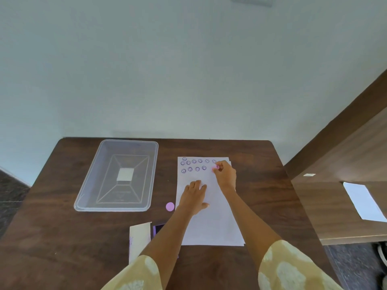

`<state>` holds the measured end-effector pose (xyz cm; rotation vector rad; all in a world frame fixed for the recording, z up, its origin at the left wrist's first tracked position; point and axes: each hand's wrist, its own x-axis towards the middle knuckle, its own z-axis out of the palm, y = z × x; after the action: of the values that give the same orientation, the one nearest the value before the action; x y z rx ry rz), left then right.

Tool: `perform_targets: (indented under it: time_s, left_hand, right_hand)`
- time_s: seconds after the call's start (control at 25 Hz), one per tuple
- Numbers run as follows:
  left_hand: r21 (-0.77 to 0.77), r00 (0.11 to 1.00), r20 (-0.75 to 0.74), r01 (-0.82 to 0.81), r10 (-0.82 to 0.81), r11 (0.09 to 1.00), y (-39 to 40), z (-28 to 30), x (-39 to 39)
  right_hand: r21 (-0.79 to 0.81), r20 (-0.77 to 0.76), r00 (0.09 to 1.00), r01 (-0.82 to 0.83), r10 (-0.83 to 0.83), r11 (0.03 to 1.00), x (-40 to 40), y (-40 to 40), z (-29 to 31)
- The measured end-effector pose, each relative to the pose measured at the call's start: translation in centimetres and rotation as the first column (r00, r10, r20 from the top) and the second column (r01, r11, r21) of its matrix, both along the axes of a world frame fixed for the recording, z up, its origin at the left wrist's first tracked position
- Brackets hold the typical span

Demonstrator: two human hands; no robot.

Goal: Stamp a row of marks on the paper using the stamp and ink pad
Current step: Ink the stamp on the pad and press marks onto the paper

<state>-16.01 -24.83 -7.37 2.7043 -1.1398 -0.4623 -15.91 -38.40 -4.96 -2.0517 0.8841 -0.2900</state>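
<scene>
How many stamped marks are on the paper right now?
11 visible on the paper: seven along the top edge, four in the second row. The right hand, pressing the stamp at that row's end, may hide more.

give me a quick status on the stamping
Right hand pinching pink stamp, pressed to paper, second row. Left hand flat, pinning the sheet. Nothing blocking the row.

Matt white paper (209, 222) on a dark wood-grain table (62, 237) — beside it a clear (glossy) plastic tray (83, 197).
</scene>
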Motion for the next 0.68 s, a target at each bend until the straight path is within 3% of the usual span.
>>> perform_targets:
  time_s: [0.52, 0.68]
  left_hand:
    - [-0.067, 1.0, 0.005, -0.001, 0.002, 0.998, 0.1, -0.5, 0.3]
    - [-0.057, 1.0, -0.009, -0.009, 0.009, 0.998, 0.4, 0.3, 0.1]
  right_hand:
    - [-0.262, -0.152, 0.98, -0.164, 0.127, 0.951, 2.0, -0.1, -1.2]
    - [-0.269, -0.202, 0.971, -0.183, 0.131, 0.946, 2.7, 0.4, -0.6]
